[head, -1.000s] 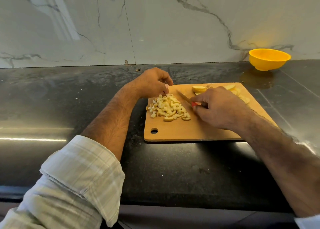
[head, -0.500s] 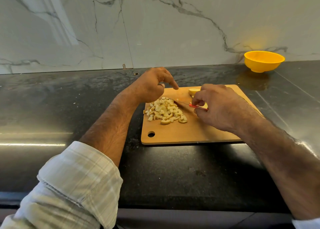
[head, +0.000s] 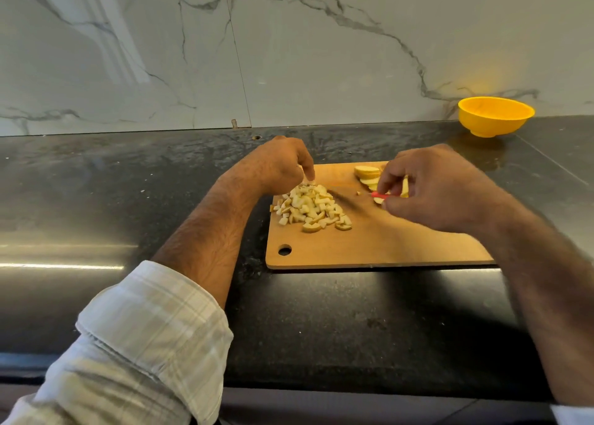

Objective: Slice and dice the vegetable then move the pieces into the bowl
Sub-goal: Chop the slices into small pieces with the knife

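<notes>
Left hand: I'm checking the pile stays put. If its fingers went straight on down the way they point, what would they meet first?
Probably the pile of pale diced vegetable pieces on the wooden cutting board; the left hand has fingertips at the pile's far edge, though depth is unclear.

Diced pale-yellow pieces (head: 311, 207) heaped on board's left half. Uncut slices (head: 367, 173) stacked at far edge. Yellow bowl (head: 495, 116) upright, far right.
</notes>
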### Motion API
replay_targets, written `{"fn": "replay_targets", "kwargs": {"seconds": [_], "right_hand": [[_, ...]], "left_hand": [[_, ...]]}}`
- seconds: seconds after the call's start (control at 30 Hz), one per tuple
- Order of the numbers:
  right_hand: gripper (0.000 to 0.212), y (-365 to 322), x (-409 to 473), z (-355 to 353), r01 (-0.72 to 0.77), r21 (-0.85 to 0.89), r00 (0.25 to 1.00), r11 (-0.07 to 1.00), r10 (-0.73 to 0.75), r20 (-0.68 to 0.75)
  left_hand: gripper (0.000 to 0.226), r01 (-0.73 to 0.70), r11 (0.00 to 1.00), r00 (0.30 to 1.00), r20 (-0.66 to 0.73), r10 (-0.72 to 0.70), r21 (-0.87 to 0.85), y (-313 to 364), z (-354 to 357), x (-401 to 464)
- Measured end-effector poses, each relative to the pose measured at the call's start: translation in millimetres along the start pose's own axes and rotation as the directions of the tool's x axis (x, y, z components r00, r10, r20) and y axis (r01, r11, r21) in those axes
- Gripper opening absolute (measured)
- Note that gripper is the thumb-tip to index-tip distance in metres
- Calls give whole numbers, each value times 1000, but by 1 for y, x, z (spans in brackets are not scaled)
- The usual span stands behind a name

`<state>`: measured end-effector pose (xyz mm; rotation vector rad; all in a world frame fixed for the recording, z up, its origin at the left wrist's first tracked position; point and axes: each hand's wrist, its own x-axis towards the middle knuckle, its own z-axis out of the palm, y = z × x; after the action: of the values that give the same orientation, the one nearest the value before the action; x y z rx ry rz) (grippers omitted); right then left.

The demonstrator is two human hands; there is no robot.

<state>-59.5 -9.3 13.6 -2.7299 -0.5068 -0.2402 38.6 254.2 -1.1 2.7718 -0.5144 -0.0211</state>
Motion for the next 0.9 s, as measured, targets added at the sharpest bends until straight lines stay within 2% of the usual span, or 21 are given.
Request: {"fn": "replay_targets", "kwargs": {"seconds": [0.13,0.23,0.3,0.4,0.6,0.9], "right_hand": [[8,15,-2,-13,-82,109,988,991,95,-123],[9,22,4,-6,-161,153,939,975,199,-280],[11,25,8,0,-226,173,906,959,272,-325],[9,29,10,3,-311,152,879,938,344,-330],[7,28,15,11,-385,136,878,913,408,-251],[10,29,15,8,-362,106,875,926,376,-304]], "left_hand": [[39,30,999,997,-73,-29,15,5,1,-1],[35,-24,1000,989,-146,25,13,14,8,2],[40,-86,996,990,-118,81,-31,26,16,5],[49,-162,982,986,-45,158,-97,54,23,13],[54,-145,983,987,54,152,-116,72,25,46],[45,-222,973,963,141,230,-67,58,28,54]]}}
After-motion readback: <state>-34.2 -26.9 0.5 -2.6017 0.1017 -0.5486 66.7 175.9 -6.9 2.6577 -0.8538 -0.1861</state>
